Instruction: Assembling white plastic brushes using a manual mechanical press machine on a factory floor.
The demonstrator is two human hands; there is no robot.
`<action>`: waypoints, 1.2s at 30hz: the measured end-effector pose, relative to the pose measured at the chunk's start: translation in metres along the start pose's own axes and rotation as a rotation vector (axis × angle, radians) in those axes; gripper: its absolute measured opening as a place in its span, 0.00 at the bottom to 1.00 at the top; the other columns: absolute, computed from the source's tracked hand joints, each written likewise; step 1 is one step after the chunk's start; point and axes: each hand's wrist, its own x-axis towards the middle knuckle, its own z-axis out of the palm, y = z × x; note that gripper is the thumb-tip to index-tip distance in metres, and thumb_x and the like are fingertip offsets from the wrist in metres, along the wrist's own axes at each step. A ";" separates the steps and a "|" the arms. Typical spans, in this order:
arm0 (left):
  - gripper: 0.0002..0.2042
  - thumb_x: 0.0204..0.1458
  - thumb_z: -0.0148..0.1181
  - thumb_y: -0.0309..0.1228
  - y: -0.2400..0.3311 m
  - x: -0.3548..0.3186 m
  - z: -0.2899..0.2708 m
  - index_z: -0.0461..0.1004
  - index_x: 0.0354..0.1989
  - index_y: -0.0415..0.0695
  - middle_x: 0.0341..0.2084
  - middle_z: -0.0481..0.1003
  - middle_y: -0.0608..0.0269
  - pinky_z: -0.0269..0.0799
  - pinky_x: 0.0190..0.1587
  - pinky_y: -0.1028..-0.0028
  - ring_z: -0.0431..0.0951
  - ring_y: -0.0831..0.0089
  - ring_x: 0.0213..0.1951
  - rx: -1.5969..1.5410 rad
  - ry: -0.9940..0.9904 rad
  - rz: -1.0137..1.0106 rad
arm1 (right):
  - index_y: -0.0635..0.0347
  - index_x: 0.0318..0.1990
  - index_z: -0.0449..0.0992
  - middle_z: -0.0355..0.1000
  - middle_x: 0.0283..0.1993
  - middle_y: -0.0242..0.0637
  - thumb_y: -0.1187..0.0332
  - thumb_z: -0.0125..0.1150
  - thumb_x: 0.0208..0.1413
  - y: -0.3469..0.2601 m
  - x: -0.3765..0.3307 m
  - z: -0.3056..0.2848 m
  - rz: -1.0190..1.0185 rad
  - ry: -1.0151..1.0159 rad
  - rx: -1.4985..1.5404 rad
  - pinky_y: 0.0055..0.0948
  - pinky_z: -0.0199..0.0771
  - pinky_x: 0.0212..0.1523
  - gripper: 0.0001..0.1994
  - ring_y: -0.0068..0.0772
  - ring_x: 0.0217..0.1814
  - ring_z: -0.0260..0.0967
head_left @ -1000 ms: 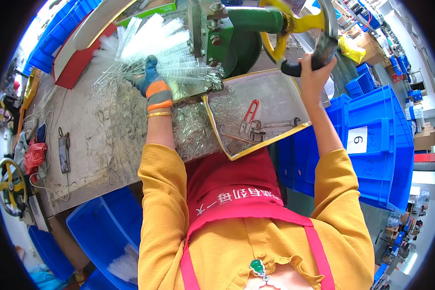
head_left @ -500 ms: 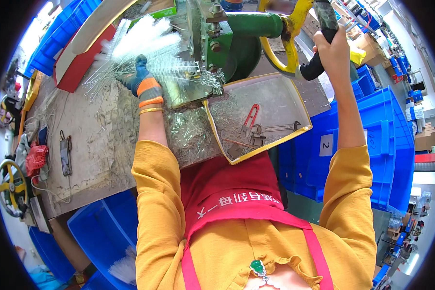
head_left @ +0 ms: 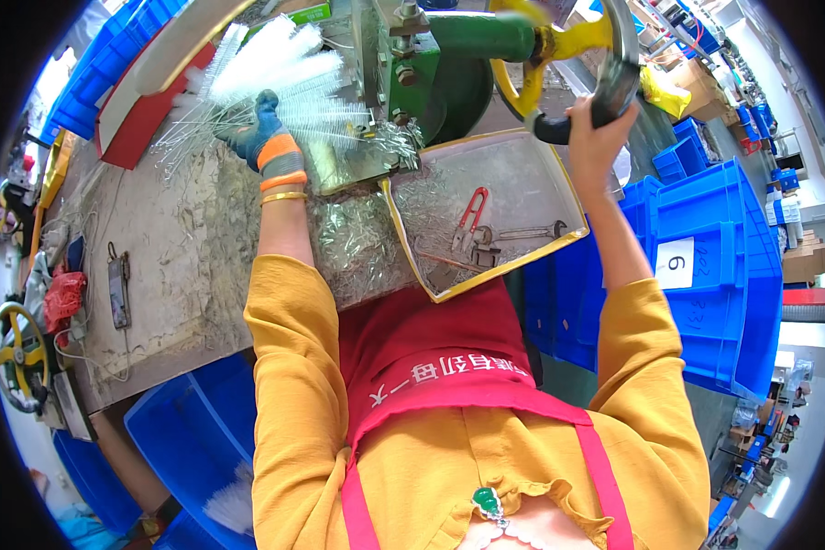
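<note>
My left hand (head_left: 264,145), in a blue, grey and orange glove, is closed on a bundle of white-bristled wire brushes (head_left: 280,66). Their bare wire stems fan out to the left of the glove, while some bristled ends lie close to the green machine (head_left: 401,78). My bare right hand (head_left: 599,137) grips the dark rim of a yellow-spoked handwheel (head_left: 625,41), which sits on a green shaft (head_left: 482,37). Wire clippings (head_left: 396,147) are heaped at the machine's front.
A yellow-edged tray (head_left: 513,174) by my front holds red-handled cutters (head_left: 468,220) and a wrench (head_left: 532,232). Blue crates (head_left: 733,275) are stacked at the right. A phone-like device (head_left: 119,289) and a red bag (head_left: 64,301) lie on the worn table (head_left: 183,275).
The handwheel has turned, and my right hand has come nearer and to the left with its rim. My left hand stays by the machine with the brushes, barely shifted.
</note>
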 end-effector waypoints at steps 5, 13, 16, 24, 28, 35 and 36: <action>0.32 0.29 0.64 0.22 0.014 -0.009 -0.006 0.54 0.45 0.40 0.38 0.63 0.60 0.63 0.41 0.77 0.64 0.72 0.39 0.042 -0.071 -0.050 | 0.65 0.35 0.55 0.62 0.22 0.37 0.73 0.51 0.43 -0.019 0.011 -0.003 0.099 -0.107 -0.090 0.21 0.65 0.21 0.14 0.23 0.19 0.64; 0.28 0.32 0.62 0.22 -0.009 -0.006 0.003 0.56 0.45 0.39 0.40 0.63 0.60 0.63 0.41 0.76 0.64 0.72 0.39 -0.296 0.103 -0.033 | 0.68 0.33 0.57 0.65 0.18 0.42 0.72 0.52 0.39 -0.053 0.048 -0.010 0.179 -0.292 -0.121 0.27 0.65 0.21 0.14 0.32 0.18 0.66; 0.28 0.32 0.62 0.24 -0.008 -0.009 0.006 0.57 0.45 0.39 0.42 0.63 0.59 0.62 0.43 0.76 0.64 0.72 0.40 -0.193 0.120 -0.129 | 0.69 0.33 0.57 0.66 0.19 0.44 0.71 0.52 0.40 -0.052 0.063 -0.011 0.152 -0.360 -0.206 0.28 0.66 0.22 0.14 0.34 0.19 0.67; 0.28 0.30 0.64 0.26 0.008 -0.011 0.013 0.58 0.43 0.39 0.38 0.66 0.58 0.63 0.41 0.77 0.67 0.70 0.36 0.178 0.282 -0.255 | 0.70 0.32 0.59 0.66 0.20 0.45 0.68 0.50 0.41 -0.066 0.097 -0.007 0.146 -0.529 -0.320 0.26 0.67 0.20 0.14 0.32 0.17 0.67; 0.29 0.31 0.65 0.31 -0.007 -0.008 0.009 0.58 0.42 0.38 0.34 0.67 0.56 0.64 0.39 0.74 0.68 0.68 0.35 -0.184 0.230 -0.160 | 0.71 0.31 0.59 0.66 0.20 0.44 0.67 0.50 0.41 -0.063 0.111 -0.003 0.136 -0.606 -0.380 0.25 0.67 0.19 0.14 0.31 0.17 0.67; 0.24 0.32 0.63 0.28 0.000 -0.016 0.015 0.59 0.39 0.40 0.33 0.68 0.59 0.64 0.38 0.76 0.68 0.71 0.32 0.103 0.320 -0.146 | 0.72 0.31 0.59 0.65 0.17 0.42 0.67 0.51 0.42 -0.068 0.114 0.000 0.151 -0.609 -0.398 0.25 0.67 0.19 0.15 0.30 0.16 0.67; 0.24 0.32 0.63 0.28 0.003 -0.018 0.016 0.59 0.39 0.40 0.33 0.68 0.59 0.64 0.38 0.76 0.68 0.71 0.32 0.105 0.320 -0.148 | 0.72 0.32 0.59 0.65 0.17 0.42 0.67 0.51 0.42 -0.068 0.113 0.000 0.144 -0.597 -0.397 0.25 0.67 0.19 0.16 0.30 0.16 0.67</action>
